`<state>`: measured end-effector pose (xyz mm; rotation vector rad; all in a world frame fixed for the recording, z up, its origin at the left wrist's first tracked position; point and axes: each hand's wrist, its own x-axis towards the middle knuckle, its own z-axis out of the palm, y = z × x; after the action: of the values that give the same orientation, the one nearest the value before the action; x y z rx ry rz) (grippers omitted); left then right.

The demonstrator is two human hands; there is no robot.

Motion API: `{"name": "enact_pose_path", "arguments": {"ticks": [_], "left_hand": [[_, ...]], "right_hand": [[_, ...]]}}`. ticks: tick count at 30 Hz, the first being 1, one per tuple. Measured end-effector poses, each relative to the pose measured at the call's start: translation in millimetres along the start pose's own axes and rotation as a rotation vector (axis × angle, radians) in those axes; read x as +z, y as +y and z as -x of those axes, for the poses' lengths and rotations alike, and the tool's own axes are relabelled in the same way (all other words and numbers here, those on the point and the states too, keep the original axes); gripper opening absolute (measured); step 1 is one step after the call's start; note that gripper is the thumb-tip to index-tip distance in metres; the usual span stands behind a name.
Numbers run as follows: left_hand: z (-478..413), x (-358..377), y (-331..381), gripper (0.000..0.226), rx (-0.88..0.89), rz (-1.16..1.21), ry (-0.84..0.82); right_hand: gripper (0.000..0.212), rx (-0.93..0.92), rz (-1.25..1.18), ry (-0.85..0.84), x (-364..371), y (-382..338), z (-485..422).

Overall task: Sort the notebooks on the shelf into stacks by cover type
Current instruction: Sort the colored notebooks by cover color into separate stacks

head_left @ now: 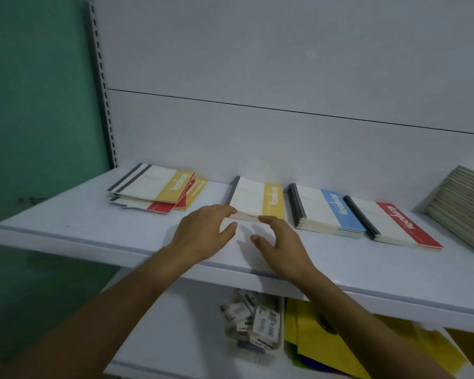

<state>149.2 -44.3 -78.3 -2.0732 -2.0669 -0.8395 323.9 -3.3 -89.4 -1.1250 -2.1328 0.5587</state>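
Setting: a white shelf [80, 214] seen from above, with a white back panel [257, 64] behind it and a green wall [33, 105] to the left.

Yellow-banded stack [257, 199]: notebooks with white covers and a yellow band, lying flat in the middle of the shelf, far edge near the back panel. Both hands are at its near edge.

Left hand [203, 231]: palm down over the shelf, just in front and to the left of the yellow-banded stack. Its fingers are straight and slightly spread, and the fingertips [227, 210] meet the stack's near left corner. Nothing is gripped.

Right hand [279, 239]: palm down in front of the same stack, fingers apart and gently bent. The index fingertip [266, 220] sits at the stack's near edge; whether it touches cannot be told. The thumb points left toward the other hand. Nothing is held.

Gap between hands: bare shelf in front of the stack, with the two thumbs near each other but apart.

Blue-banded stack [326, 212]: just to the right of the yellow one, neatly squared.

Red-banded stack [389, 222]: next to the right again, also squared.

Loose pile [153, 187]: at the left of the shelf, well apart from the hands, yellow and red covers overlapping untidily.

Beige stack [460, 198]: at the far right edge, tilted.

Lower shelf: a clear bag of printed tags [253, 321] beside yellow sheets [326, 346].
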Motion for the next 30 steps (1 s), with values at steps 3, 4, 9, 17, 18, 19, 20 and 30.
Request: {"name": "enact_pose_path", "arguments": {"ticks": [3,4,9,17,18,19,20,30], "left_hand": [[29,-17,-23,0.03,-0.12,0.105,0.053],[37,-23,-32,0.027,-0.158,0.136,0.077],[59,-48,-74,0.021,-0.336,0.267,0.193],[43,-74,-138,0.018,-0.354,0.407,0.215],[39,-77,-148,0.017,-0.35,0.432,0.205],[35,-80,-158,0.016,-0.345,0.465,0.191],[31,-83,-169,0.016,-0.343,0.503,0.174],[10,-87,-249,0.014,-0.293,0.882,-0.003]], "right_hand": [[0.045,-0.068,-0.034,-0.045,20,-19,2],[0.045,-0.093,-0.041,-0.06,28,-26,2],[0.045,-0.239,-0.037,-0.107,59,-57,-1],[0.043,-0.275,-0.015,-0.094,107,-99,-44],[0.042,-0.267,-0.016,-0.088,114,-105,-52],[0.042,-0.257,-0.008,-0.078,122,-111,-60],[0.042,-0.248,0.009,-0.069,130,-117,-69],[0.058,-0.132,0.308,-0.083,189,-159,-151]]}}
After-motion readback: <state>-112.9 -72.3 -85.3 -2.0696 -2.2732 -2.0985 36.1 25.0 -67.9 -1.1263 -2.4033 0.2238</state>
